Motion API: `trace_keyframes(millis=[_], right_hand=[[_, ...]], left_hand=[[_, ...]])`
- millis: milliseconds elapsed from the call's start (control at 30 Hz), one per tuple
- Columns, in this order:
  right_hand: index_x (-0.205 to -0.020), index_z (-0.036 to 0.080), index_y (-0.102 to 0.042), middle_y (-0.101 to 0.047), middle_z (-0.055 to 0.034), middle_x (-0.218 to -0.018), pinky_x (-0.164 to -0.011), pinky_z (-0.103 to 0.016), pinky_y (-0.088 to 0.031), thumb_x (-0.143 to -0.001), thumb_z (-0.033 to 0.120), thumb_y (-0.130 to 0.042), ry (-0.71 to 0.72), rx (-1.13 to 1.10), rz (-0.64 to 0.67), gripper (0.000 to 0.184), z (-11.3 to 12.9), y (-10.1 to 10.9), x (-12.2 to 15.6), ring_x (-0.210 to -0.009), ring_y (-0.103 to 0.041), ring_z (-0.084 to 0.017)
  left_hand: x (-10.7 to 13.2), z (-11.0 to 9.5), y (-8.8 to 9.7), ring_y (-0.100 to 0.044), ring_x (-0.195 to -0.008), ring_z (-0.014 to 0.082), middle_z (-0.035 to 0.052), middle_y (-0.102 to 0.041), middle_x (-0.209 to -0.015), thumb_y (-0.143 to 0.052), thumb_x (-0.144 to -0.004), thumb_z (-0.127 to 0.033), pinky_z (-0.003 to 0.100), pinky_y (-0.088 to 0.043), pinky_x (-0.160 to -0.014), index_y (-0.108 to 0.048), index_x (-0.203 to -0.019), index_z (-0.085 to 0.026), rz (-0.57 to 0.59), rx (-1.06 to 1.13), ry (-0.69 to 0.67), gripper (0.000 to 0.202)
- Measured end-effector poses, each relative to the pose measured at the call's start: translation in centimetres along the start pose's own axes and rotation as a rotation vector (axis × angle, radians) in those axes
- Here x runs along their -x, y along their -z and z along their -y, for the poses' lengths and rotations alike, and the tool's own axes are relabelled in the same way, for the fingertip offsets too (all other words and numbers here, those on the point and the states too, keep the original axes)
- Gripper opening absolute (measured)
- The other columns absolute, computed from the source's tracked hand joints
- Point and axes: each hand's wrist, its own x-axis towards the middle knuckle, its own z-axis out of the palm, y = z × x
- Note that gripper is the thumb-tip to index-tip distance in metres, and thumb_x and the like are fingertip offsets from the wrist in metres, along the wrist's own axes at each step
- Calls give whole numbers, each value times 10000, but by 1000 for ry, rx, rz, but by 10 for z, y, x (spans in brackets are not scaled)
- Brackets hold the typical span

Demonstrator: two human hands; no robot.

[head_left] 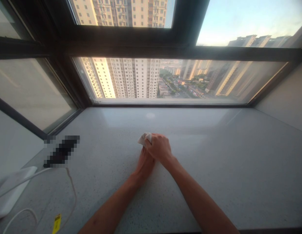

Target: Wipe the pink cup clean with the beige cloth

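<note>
Both of my hands meet near the middle of a speckled grey windowsill (226, 169). A crumpled white cloth or tissue (146, 137) sticks out on the left of my right hand (160, 146), whose fingers are closed on it. Below and partly behind it is my left hand (146, 164), close against the right hand and the cloth. Its fingertips are hidden, so whether it also grips the cloth is unclear.
A pixelated dark object (62, 152) lies on the sill at left. Near it are a white cable (73, 187), a yellow tag (56, 223) and a white flat device (16, 188). Dark-framed windows (170, 105) border the back and left; a white wall (285, 87) stands right.
</note>
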Motion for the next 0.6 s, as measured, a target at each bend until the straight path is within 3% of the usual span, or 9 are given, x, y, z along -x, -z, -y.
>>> trace_keyframes(millis=[100,200,267,333,433,600], right_hand=[[-652,235,-694,-775,-138,-750,-663,-350,-340,-1069,473,-484,-131,-150,19,524,-20,0,-13,-671,-663,-242],[-538,245,-595,-651,-66,-569,-636,-335,-325,-1032,518,-498,-187,-374,-4,572,-42,-5,-19,-603,-576,-207],[-568,240,-603,-586,-6,-545,-641,-314,-349,-995,560,-524,-215,-618,-26,540,-56,-11,-17,-615,-546,-191],[-668,231,-663,-619,24,-627,-677,-294,-403,-938,595,-589,-286,-914,-84,459,-70,-21,-12,-692,-568,-191],[-788,231,-696,-685,30,-774,-742,-286,-469,-839,619,-678,-438,-1275,-199,392,-85,-40,-4,-800,-597,-196],[-758,240,-638,-643,34,-712,-700,-300,-492,-783,651,-698,-508,-1416,-209,416,-87,-61,-1,-724,-591,-192]], left_hand=[[8,-1,4,-621,-1118,305,99,-625,-1148,-616,-981,-271,483,-521,-1043,-566,-1172,-244,64,-218,-4,198],[9,-4,3,-622,-1091,315,120,-618,-1157,-554,-998,-216,507,-531,-995,-513,-1203,-232,91,-292,-15,210],[9,-8,2,-617,-1162,331,151,-619,-1246,-528,-1003,-183,529,-524,-1032,-457,-1329,-225,103,-316,-45,337],[9,-11,2,-604,-1230,339,173,-608,-1338,-515,-1004,-161,540,-507,-1082,-399,-1424,-233,106,-309,-70,442],[9,-13,4,-618,-1202,323,157,-618,-1325,-502,-1014,-174,519,-517,-1069,-411,-1398,-249,103,-289,-60,402],[9,-13,5,-638,-1099,288,124,-638,-1205,-476,-1025,-216,473,-532,-990,-429,-1326,-226,80,-275,-20,305]])
